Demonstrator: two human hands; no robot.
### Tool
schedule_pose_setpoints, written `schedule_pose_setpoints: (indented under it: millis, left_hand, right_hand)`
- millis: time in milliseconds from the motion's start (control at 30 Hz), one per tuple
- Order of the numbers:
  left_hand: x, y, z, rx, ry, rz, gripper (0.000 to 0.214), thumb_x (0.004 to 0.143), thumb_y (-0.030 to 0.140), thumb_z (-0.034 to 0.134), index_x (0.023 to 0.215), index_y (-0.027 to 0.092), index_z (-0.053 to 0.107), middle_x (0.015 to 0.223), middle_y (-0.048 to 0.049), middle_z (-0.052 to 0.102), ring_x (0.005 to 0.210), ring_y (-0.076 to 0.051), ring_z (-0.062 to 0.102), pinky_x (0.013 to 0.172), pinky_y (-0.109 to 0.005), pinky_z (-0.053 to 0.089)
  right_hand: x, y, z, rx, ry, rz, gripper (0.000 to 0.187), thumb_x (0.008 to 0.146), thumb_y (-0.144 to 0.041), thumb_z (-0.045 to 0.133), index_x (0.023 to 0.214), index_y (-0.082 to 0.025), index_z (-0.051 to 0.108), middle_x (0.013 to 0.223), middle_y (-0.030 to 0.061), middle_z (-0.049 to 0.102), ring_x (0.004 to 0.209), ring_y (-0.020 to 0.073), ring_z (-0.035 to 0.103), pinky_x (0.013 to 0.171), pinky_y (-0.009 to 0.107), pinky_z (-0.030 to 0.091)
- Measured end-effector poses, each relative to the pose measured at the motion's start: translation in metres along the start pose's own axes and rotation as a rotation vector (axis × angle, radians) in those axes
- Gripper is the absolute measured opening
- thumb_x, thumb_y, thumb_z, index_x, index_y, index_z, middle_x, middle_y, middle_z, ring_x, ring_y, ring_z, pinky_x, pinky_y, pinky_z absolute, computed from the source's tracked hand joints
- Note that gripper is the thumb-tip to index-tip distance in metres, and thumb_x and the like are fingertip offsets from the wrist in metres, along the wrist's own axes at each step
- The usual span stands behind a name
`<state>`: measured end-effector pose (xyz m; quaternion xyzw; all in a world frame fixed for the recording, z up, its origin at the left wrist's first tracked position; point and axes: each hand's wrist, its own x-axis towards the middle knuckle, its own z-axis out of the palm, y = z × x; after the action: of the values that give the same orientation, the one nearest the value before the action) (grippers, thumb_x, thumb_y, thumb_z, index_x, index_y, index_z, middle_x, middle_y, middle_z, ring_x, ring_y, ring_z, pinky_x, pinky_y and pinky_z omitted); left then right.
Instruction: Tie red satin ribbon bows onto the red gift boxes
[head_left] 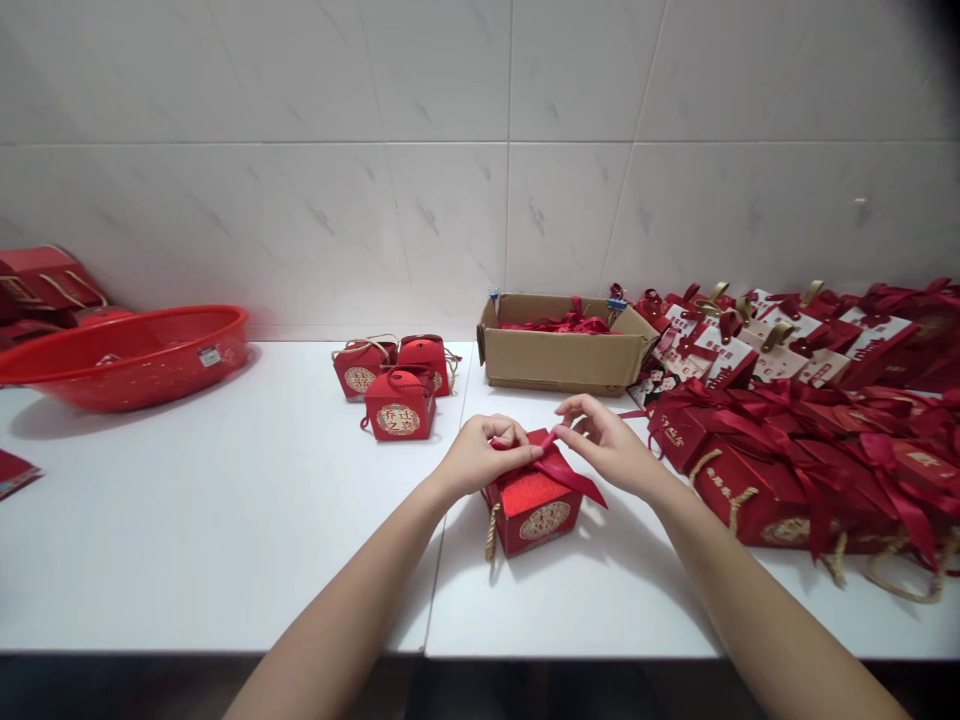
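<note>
A small red gift box (538, 515) with a gold round emblem and a rope handle stands on the white table in front of me. Across its top lies a dark red ribbon (564, 472), one tail hanging past the right edge. My left hand (491, 452) is closed over the box top, thumb and fingers pinching the ribbon. On the other side, my right hand (604, 445) pinches another part of the ribbon between thumb and forefinger, its remaining fingers curled loosely above. The ribbon's crossing point is partly hidden by my left fingers.
Three small red boxes (400, 418) stand left of centre. An open cardboard box (566, 362) holding red ribbons sits by the wall. Many ribboned red boxes (772, 490) and white-tagged bags (724, 352) crowd the right. A red plastic basin (150, 365) is at left.
</note>
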<state>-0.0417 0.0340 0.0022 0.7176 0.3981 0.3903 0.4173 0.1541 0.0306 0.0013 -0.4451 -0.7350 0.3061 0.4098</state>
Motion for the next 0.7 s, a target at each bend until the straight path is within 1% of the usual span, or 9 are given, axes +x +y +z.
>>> schedule_pose_setpoints:
  millis: [67, 100, 167, 233, 300, 333, 400, 500, 700]
  left_hand:
    - [0.000, -0.001, 0.000, 0.001, -0.006, 0.003, 0.048, 0.067, 0.041, 0.068, 0.047, 0.017, 0.032, 0.064, -0.0017, 0.056, 0.062, -0.012, 0.052, 0.060, -0.026, 0.042]
    - [0.000, -0.001, -0.001, 0.011, -0.014, 0.006, 0.047, 0.068, 0.041, 0.067, 0.048, 0.017, 0.032, 0.066, -0.0020, 0.057, 0.063, -0.012, 0.053, 0.061, -0.026, 0.042]
    - [0.000, -0.001, -0.002, 0.043, -0.037, 0.019, 0.045, 0.070, 0.041, 0.066, 0.049, 0.017, 0.035, 0.068, -0.0022, 0.058, 0.065, -0.012, 0.053, 0.063, -0.027, 0.042]
    - [-0.001, -0.001, -0.004, 0.072, -0.069, 0.042, 0.042, 0.071, 0.040, 0.066, 0.051, 0.017, 0.036, 0.069, -0.0018, 0.058, 0.067, -0.013, 0.053, 0.064, -0.027, 0.042]
    - [-0.002, -0.001, -0.005, 0.082, -0.090, 0.066, 0.043, 0.071, 0.037, 0.066, 0.052, 0.018, 0.033, 0.069, -0.0010, 0.059, 0.068, -0.013, 0.053, 0.065, -0.027, 0.042]
    - [-0.002, -0.002, -0.005, 0.081, -0.090, 0.073, 0.043, 0.070, 0.035, 0.066, 0.052, 0.018, 0.031, 0.069, -0.0008, 0.059, 0.068, -0.013, 0.053, 0.065, -0.027, 0.042]
    - [-0.002, -0.003, -0.004, 0.073, -0.077, 0.073, 0.044, 0.070, 0.034, 0.066, 0.051, 0.018, 0.031, 0.071, -0.0010, 0.060, 0.067, -0.012, 0.052, 0.064, -0.026, 0.042]
    - [-0.002, -0.005, -0.002, 0.073, -0.053, 0.053, 0.038, 0.071, 0.037, 0.065, 0.052, 0.017, 0.039, 0.073, -0.0022, 0.061, 0.064, -0.012, 0.051, 0.062, -0.027, 0.041]
    - [-0.001, -0.008, -0.002, 0.109, -0.051, 0.049, 0.032, 0.072, 0.039, 0.065, 0.055, 0.015, 0.052, 0.072, -0.0032, 0.061, 0.065, -0.013, 0.053, 0.063, -0.026, 0.042]
  right_hand:
    - [-0.011, -0.010, -0.005, -0.132, 0.033, 0.043, 0.025, 0.084, -0.043, 0.052, 0.094, -0.021, 0.048, 0.092, 0.0048, 0.056, 0.079, 0.0168, 0.056, 0.064, 0.028, 0.046]
    - [-0.018, -0.014, -0.008, -0.189, 0.020, 0.040, 0.026, 0.083, -0.045, 0.054, 0.092, -0.021, 0.048, 0.092, 0.0048, 0.056, 0.079, 0.0172, 0.056, 0.064, 0.028, 0.046]
    - [-0.033, -0.021, -0.012, -0.283, -0.060, -0.013, 0.028, 0.079, -0.045, 0.060, 0.090, -0.022, 0.050, 0.093, 0.0043, 0.058, 0.080, 0.0182, 0.057, 0.065, 0.029, 0.046]
    - [-0.046, -0.024, -0.013, -0.346, -0.136, -0.070, 0.025, 0.077, -0.040, 0.064, 0.092, -0.023, 0.054, 0.094, 0.0039, 0.059, 0.083, 0.0190, 0.057, 0.068, 0.030, 0.047]
    - [-0.054, -0.022, -0.012, -0.384, -0.160, -0.103, 0.015, 0.081, -0.030, 0.061, 0.094, -0.024, 0.056, 0.095, 0.0037, 0.059, 0.083, 0.0182, 0.057, 0.071, 0.030, 0.047]
    - [-0.056, -0.021, -0.011, -0.395, -0.150, -0.117, 0.009, 0.084, -0.025, 0.057, 0.093, -0.024, 0.057, 0.093, 0.0035, 0.059, 0.081, 0.0174, 0.058, 0.071, 0.029, 0.047]
    - [-0.059, -0.020, -0.010, -0.410, -0.095, -0.150, 0.008, 0.087, -0.019, 0.052, 0.089, -0.023, 0.059, 0.089, 0.0034, 0.059, 0.079, 0.0163, 0.057, 0.070, 0.028, 0.046]
    - [-0.063, -0.025, -0.008, -0.427, -0.032, -0.216, 0.009, 0.086, -0.019, 0.054, 0.082, -0.022, 0.062, 0.082, 0.0036, 0.059, 0.077, 0.0169, 0.056, 0.068, 0.029, 0.045]
    - [-0.070, -0.038, 0.009, -0.381, -0.036, -0.346, 0.012, 0.084, -0.013, 0.054, 0.081, -0.020, 0.064, 0.076, 0.0041, 0.060, 0.074, 0.0169, 0.053, 0.064, 0.028, 0.044]
